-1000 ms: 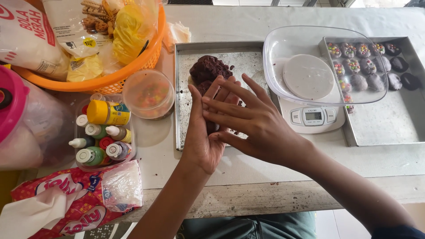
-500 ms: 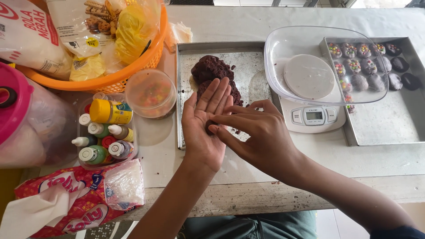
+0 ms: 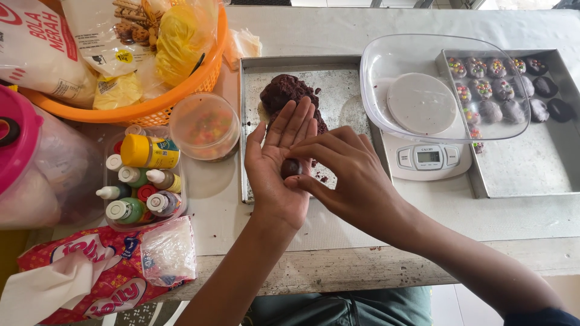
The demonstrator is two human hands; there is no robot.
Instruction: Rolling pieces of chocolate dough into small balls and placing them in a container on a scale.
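Note:
My left hand [image 3: 279, 163] lies palm up over the metal tray [image 3: 347, 84], fingers straight and together. A small dark brown dough ball [image 3: 291, 167] rests in its palm. My right hand [image 3: 347, 175] comes in from the right, and its thumb and fingertips pinch that ball. Beyond my fingers, a big lump of the same dark dough [image 3: 285, 93] sits on the tray.
A kitchen scale [image 3: 427, 158] carries a transparent bowl [image 3: 444, 87]. A second tray [image 3: 531, 163] at right holds several decorated dark balls [image 3: 495, 87]. At left stand a lidded tub of coloured sprinkles [image 3: 204, 125], a box of colouring bottles [image 3: 140, 178], an orange basket [image 3: 130, 108] and a tissue pack [image 3: 96, 274].
My right hand has lifted off the left palm and slid back, uncovering the dough ball. Its fingers have curled from flat to a pinch on the ball.

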